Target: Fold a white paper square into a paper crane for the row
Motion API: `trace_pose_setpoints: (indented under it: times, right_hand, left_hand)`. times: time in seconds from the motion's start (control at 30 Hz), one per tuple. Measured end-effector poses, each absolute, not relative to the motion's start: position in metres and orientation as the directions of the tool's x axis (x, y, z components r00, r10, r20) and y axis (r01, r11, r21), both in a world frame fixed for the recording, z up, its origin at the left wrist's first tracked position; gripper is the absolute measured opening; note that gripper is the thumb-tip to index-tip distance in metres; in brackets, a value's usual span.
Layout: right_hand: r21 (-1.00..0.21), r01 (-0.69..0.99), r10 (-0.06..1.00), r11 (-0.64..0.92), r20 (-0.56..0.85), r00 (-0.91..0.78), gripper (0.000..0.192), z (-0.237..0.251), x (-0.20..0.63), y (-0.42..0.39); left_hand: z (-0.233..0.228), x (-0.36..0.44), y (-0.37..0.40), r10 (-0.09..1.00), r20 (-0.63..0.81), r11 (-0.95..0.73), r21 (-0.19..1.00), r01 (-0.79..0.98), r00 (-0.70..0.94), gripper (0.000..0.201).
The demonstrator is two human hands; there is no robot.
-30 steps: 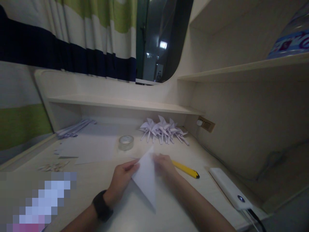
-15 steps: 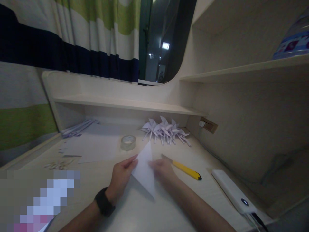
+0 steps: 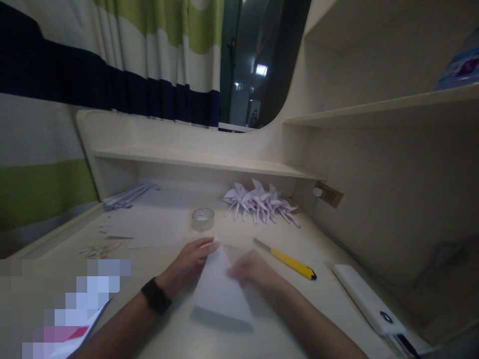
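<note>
While the left hand point(image 3: 190, 262) pinches the white paper point(image 3: 221, 289) near its top corner, the right hand point(image 3: 252, 269), blurred, sits against its two o'clock edge; whether it grips or merely touches, I cannot tell. The paper is over the desk point(image 3: 310, 309), between both hands. From it, the tape roll point(image 3: 202, 226) lies towards eleven o'clock, the paper pinwheels point(image 3: 258, 198) one o'clock, the yellow cutter point(image 3: 294, 263) between two and three.
</note>
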State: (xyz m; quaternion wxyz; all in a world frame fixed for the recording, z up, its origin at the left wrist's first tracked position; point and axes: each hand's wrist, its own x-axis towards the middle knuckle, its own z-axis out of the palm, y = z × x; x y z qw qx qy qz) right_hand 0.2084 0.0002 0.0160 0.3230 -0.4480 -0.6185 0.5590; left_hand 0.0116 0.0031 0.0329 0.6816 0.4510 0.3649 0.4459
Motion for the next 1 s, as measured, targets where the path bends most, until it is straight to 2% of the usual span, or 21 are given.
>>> trace_pose_setpoints:
  times: [0.17,0.33,0.53,0.7,0.87,1.0]
  right_hand:
    - [-0.975,0.222,0.873,-0.014,-0.121,-0.473,0.042,0.019,0.203,-0.005]
    - [-0.932,0.362,0.890,0.016,-0.152,-0.431,0.038,0.013,0.204,0.000]
    - [-0.853,0.499,0.879,0.153,-0.114,-0.464,0.036,0.005,0.211,0.009]
    - [-0.809,0.541,0.871,0.228,-0.079,-0.484,0.035,0.002,0.215,0.013]
    - [-0.847,0.502,0.832,0.176,-0.145,-0.535,0.032,0.009,0.227,0.017]
    - [-0.869,0.476,0.763,0.136,-0.215,-0.610,0.022,0.022,0.249,0.021]
  left_hand:
    - [0.019,0.012,0.008,0.931,-0.069,0.150,0.967,-0.204,0.358,0.034]
    - [0.018,0.006,0.016,0.991,-0.009,0.010,1.000,-0.005,0.134,0.039]
    - [0.026,-0.006,0.021,0.997,0.052,-0.049,0.998,0.048,-0.061,0.041]
    - [0.028,-0.008,0.021,0.996,0.067,-0.065,0.997,0.029,-0.066,0.041]
    - [0.026,-0.008,0.024,0.996,0.048,-0.049,0.999,-0.005,-0.071,0.040]
    - [0.032,-0.019,0.028,0.980,0.036,-0.056,0.994,-0.098,-0.195,0.038]
